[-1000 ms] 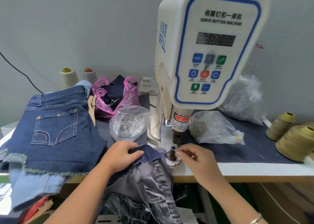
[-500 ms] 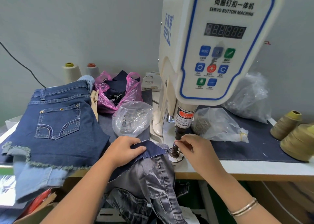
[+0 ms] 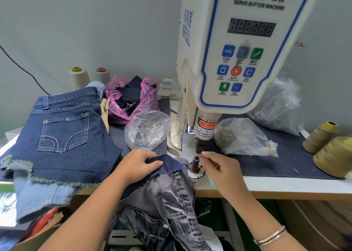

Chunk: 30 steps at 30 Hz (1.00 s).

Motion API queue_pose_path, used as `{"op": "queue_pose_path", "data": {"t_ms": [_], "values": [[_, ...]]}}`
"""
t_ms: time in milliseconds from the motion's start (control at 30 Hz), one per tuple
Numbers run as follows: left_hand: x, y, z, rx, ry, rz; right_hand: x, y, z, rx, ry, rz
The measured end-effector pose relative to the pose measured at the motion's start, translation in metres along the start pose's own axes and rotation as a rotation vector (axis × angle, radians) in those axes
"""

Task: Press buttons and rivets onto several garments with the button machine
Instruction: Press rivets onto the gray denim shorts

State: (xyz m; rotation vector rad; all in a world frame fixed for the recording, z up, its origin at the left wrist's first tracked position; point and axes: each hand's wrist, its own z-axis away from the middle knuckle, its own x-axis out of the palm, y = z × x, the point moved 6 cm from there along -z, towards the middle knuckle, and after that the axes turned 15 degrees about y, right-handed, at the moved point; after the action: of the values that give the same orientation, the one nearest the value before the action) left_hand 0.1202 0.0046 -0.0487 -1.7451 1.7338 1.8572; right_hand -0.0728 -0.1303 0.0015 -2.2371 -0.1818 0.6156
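A plain pale grey wall (image 3: 95,31) faces you, with a black cable (image 3: 21,67) slanting down across its left side. Your white surface (image 3: 276,186) carries a dark blue cloth mat (image 3: 285,163). The light is soft and even.

Shorts (image 3: 62,136) left of button machine (image 3: 238,50); bags (image 3: 245,136) either side; thread cones (image 3: 333,153) far right.

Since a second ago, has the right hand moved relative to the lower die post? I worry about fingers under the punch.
Yes. The right hand rose from beside the dark lower die post to its top, fingers pinched just under the black punch tip.
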Motion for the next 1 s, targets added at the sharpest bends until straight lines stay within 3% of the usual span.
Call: {"op": "queue_pose_path", "data": {"t_ms": [67,200,300,367,433,500,700,833,933,1000], "values": [[0.002,0.001,0.000,-0.029,-0.029,0.038,-0.006,-0.005,0.005,-0.001,0.021,-0.024],[-0.003,0.014,0.011,-0.151,-0.226,0.393,-0.015,-0.029,0.021,-0.118,-0.049,-0.046],[-0.005,0.044,0.029,-0.104,-0.459,0.428,-0.007,-0.035,0.026,0.125,-0.190,-0.217],[-0.007,0.066,0.034,-0.077,-0.553,0.461,0.005,-0.038,0.029,0.202,-0.372,-0.192],[-0.013,0.083,0.033,-0.047,-0.575,0.480,0.013,-0.038,0.030,0.189,-0.532,-0.108],[-0.021,0.093,0.027,-0.033,-0.566,0.484,0.010,-0.033,0.025,0.213,-0.577,-0.066],[-0.013,0.091,0.018,-0.063,-0.555,0.378,-0.012,0.005,0.016,0.573,-0.405,-0.330],[0.002,0.078,0.017,-0.078,-0.504,0.336,0.000,0.013,0.025,0.668,-0.429,-0.394],[0.007,0.072,0.015,-0.126,-0.483,0.401,0.005,0.013,0.025,0.610,-0.499,-0.307],[0.012,0.074,0.013,-0.157,-0.488,0.448,0.007,0.017,0.023,0.634,-0.436,-0.371]]}}
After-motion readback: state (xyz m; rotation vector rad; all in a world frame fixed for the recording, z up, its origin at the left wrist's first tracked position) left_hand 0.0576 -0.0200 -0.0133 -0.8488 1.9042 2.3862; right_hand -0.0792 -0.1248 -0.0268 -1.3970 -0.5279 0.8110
